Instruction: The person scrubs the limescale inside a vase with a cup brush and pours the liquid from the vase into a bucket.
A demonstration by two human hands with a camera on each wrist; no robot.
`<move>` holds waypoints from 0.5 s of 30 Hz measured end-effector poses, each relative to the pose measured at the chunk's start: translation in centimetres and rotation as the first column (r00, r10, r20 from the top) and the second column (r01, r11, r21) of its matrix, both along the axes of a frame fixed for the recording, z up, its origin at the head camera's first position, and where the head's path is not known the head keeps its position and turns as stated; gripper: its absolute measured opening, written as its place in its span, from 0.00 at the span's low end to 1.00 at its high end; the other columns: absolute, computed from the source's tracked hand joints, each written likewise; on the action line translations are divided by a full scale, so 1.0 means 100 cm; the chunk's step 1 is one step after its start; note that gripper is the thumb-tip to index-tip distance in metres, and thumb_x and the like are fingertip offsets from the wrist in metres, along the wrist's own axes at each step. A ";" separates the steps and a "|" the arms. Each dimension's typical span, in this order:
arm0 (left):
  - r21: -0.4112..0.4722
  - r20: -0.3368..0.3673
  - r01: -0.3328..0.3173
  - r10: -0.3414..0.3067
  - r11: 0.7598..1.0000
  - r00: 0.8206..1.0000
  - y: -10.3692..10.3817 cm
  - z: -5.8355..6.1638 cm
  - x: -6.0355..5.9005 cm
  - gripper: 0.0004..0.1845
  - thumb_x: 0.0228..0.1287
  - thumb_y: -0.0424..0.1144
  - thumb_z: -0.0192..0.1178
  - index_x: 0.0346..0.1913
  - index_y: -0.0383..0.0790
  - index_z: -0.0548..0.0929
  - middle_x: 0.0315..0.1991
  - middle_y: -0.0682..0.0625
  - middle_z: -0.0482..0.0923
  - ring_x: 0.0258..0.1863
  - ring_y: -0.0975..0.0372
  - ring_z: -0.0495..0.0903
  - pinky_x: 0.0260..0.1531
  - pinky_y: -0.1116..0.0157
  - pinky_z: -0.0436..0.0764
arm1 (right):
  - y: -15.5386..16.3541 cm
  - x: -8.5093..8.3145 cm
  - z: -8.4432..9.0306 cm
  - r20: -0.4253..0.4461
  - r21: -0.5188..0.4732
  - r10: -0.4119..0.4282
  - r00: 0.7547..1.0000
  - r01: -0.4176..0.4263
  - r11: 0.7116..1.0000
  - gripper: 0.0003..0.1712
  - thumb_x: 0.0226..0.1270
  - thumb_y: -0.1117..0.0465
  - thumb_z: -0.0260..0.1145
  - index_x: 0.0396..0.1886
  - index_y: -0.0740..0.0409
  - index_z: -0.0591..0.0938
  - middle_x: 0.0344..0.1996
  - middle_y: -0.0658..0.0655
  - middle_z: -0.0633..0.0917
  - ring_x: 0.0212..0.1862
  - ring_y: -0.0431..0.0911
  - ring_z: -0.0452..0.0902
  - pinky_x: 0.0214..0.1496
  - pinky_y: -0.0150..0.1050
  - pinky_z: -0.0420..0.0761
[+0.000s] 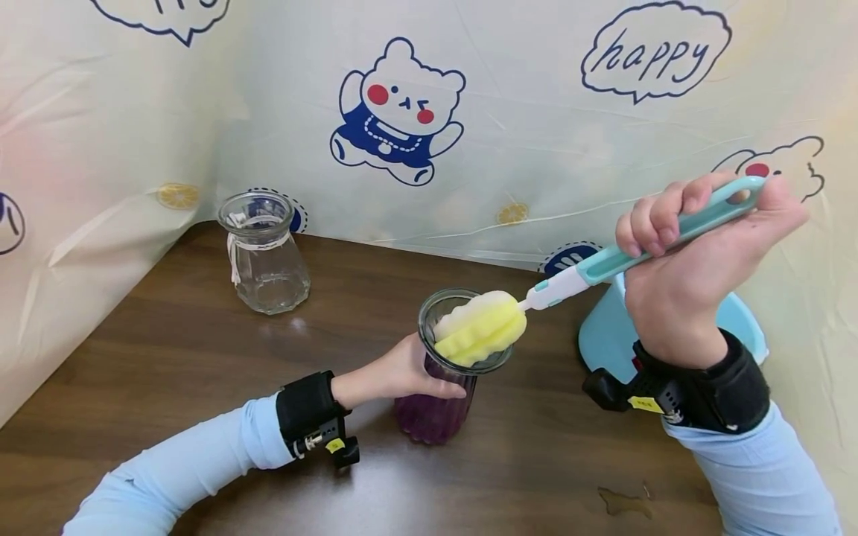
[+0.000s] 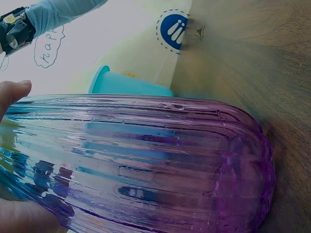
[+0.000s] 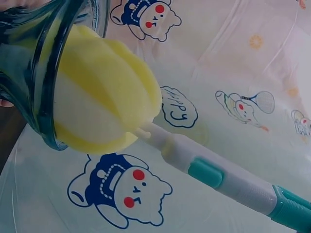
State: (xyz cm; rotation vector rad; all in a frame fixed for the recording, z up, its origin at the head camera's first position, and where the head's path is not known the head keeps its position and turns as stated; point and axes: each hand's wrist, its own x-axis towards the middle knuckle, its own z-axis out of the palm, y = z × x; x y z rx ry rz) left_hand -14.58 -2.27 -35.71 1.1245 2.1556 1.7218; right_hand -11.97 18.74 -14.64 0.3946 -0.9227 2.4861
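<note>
Left hand (image 1: 402, 372) gripping purple vase (image 1: 436, 409), right hand (image 1: 690, 260) holding sponge brush (image 1: 479, 327) at rim

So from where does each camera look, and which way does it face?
Head: looks down at the brown wooden table; both hands show.
Left wrist: beside the ribbed purple glass vase; left hand fingertips show.
Right wrist: along the teal-handled brush to its yellow sponge head; no hand clearly shows.
All three views share the vase.
</note>
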 end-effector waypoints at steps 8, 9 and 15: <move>-0.002 0.014 0.008 -0.008 1.000 1.000 0.001 0.000 0.001 0.44 0.39 0.35 0.72 0.63 0.37 0.62 0.59 0.46 0.68 0.57 0.60 0.67 0.59 0.58 0.64 | -0.006 0.001 0.004 -0.086 0.008 0.073 0.994 -0.072 0.997 0.26 0.67 0.51 0.31 0.16 0.64 0.59 0.06 0.55 0.56 0.07 0.45 0.52 0.11 0.34 0.49; 0.000 0.018 0.006 -0.006 1.000 1.000 0.001 0.000 0.001 0.44 0.39 0.34 0.72 0.63 0.37 0.62 0.58 0.46 0.69 0.57 0.60 0.67 0.59 0.59 0.64 | -0.007 0.001 0.005 -0.093 0.014 0.088 0.992 -0.087 0.996 0.25 0.66 0.52 0.30 0.15 0.64 0.59 0.06 0.55 0.56 0.07 0.45 0.52 0.10 0.34 0.49; 0.010 0.001 0.022 -0.022 1.000 1.000 0.001 0.001 0.000 0.43 0.40 0.34 0.72 0.62 0.36 0.62 0.56 0.46 0.70 0.55 0.60 0.68 0.58 0.60 0.65 | -0.016 0.003 0.007 -0.086 0.047 0.123 0.989 -0.119 0.992 0.23 0.65 0.54 0.29 0.15 0.62 0.58 0.06 0.53 0.55 0.07 0.43 0.50 0.10 0.32 0.46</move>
